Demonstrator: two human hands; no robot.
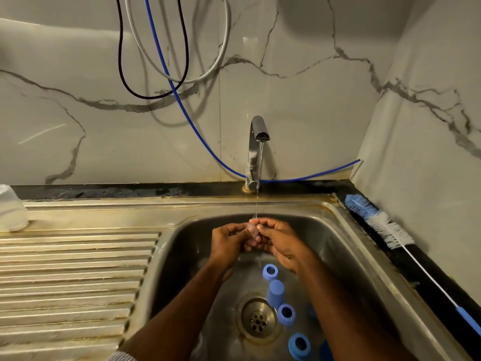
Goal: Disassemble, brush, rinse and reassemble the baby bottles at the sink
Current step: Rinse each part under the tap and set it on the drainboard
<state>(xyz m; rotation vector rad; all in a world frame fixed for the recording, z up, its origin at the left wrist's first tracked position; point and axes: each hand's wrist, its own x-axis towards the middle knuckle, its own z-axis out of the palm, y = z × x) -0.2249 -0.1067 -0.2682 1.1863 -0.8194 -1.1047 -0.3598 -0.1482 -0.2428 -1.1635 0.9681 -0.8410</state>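
From my remote view, both hands meet over the sink basin [346, 230], under a thin stream from the chrome faucet [256, 149]. The left hand [229, 241] and right hand [278, 243] each curl their fingers round a small clear nipple [253, 230] held between them (its outline is hard to make out). Blue collar rings [270, 274] and a blue cap [276, 293] lie near the drain [258, 319]. A bottle brush [382, 222] rests on the right ledge, and an upturned clear bottle [11, 209] stands on the drainboard [73, 269]
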